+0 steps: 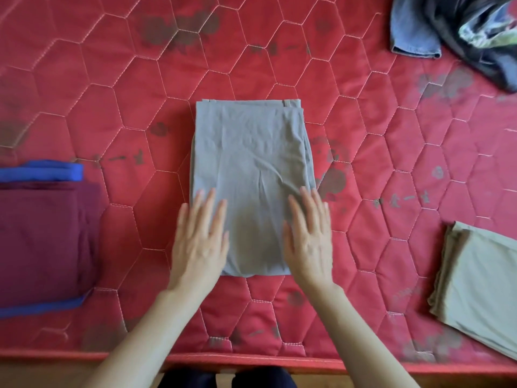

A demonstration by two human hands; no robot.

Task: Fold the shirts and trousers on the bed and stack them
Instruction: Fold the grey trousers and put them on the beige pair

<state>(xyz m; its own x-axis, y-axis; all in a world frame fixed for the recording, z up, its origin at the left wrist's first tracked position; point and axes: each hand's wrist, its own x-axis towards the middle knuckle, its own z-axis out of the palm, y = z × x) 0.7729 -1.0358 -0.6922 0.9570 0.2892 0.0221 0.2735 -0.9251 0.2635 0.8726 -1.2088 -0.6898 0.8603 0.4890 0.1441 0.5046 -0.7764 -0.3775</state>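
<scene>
Both hands, left [200, 242] and right [309, 242], lie flat, fingers straight, on folded grey trousers [249, 152].

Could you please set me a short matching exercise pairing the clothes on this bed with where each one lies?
Things:
1. grey garment
2. maroon garment
3. beige garment
4. unfolded pile

Places:
A. far right corner
B. left edge, on a blue garment
C. centre, under both hands
D. right edge, near side

Pairs: 1-C, 2-B, 3-D, 4-A

Maroon stack [42, 242] cut by left edge; hands blurred.
</scene>
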